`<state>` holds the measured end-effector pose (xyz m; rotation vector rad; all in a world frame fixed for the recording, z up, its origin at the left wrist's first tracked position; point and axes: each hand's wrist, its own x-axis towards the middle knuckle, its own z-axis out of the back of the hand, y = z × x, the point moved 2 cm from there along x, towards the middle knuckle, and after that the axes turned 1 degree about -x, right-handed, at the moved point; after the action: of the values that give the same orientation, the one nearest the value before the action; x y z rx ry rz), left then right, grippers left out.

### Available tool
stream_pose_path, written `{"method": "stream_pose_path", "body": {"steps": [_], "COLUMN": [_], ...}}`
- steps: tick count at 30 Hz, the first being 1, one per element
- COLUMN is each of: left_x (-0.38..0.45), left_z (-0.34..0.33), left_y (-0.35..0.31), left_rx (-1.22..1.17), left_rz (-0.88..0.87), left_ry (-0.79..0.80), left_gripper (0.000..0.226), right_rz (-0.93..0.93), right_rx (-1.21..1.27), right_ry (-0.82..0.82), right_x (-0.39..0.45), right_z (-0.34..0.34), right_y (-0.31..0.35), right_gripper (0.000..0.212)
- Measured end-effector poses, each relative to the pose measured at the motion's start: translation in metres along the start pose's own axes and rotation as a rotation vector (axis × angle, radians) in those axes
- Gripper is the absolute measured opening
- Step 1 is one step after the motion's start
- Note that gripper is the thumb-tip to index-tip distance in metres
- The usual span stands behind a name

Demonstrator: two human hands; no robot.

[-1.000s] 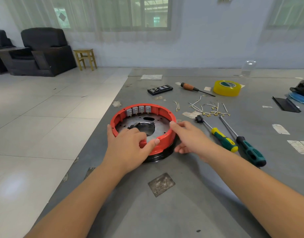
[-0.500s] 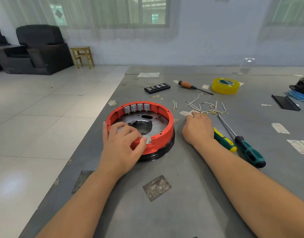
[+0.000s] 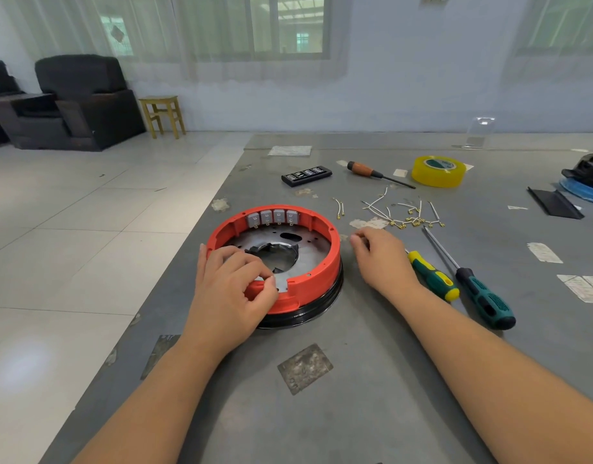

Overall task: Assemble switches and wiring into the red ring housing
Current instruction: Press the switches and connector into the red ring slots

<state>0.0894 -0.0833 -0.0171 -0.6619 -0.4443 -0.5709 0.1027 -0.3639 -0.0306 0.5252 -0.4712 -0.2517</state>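
Gripping the near rim of the red ring (image 3: 325, 262), the left hand (image 3: 231, 293) sits at the centre of the frame, its fingers curled over the rim's inner edge and its thumb pressed on the outside. The ring rests on a black base (image 3: 322, 304) on the grey desk (image 3: 372, 396), a metal plate (image 3: 305, 252) with a large central hole lying inside it. Four grey switches (image 3: 271, 218) stand side by side against the far inner wall of the ring.

Just right of the ring, the right hand (image 3: 385, 259) lies on the desk with its fingers loosely curled; I cannot tell whether they hold anything. Beyond it, toward the upper right of the ring, a scatter of short white wires (image 3: 402, 212) with brass ends is spread on the desk. Right of that hand lie two screwdrivers: one with a yellow and green handle (image 3: 434, 279) beside the wrist, one with a dark green handle (image 3: 486, 301) further right.

Toward the top of the desk sit a black bit case (image 3: 307, 175), a screwdriver with an orange handle (image 3: 372, 171) and a roll of yellow tape (image 3: 438, 171). In the upper left of the frame stand a dark armchair (image 3: 84, 102) and a small wooden stool (image 3: 163, 115) on the tiled floor.
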Motion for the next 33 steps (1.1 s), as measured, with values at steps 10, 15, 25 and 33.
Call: {"method": "stream_pose_path", "body": {"steps": [10,15,25,33], "left_x": [-0.001,0.001,0.001,0.002], "left_z": [0.0,-0.003,-0.003,0.001], "left_y": [-0.015,-0.028,-0.023,-0.017], "left_rx": [0.011,-0.151,-0.303,-0.34], "left_rz": [0.014,0.003,0.12,0.201], "left_ry": [-0.083,-0.18,-0.251,-0.19], "left_gripper": [0.034,0.044,0.025,0.027], "right_rz": [0.079,0.17,0.246,0.301], "right_rx": [0.892,0.746,0.789,0.668], "right_ry": [0.117,0.253,0.3,0.334], "right_x": [-0.017,-0.036,-0.037,-0.039], "right_z": [0.028,0.011,0.011,0.012], "right_y": [0.078,0.103,0.096,0.093], "right_gripper": [0.026,0.032,0.046,0.019]}}
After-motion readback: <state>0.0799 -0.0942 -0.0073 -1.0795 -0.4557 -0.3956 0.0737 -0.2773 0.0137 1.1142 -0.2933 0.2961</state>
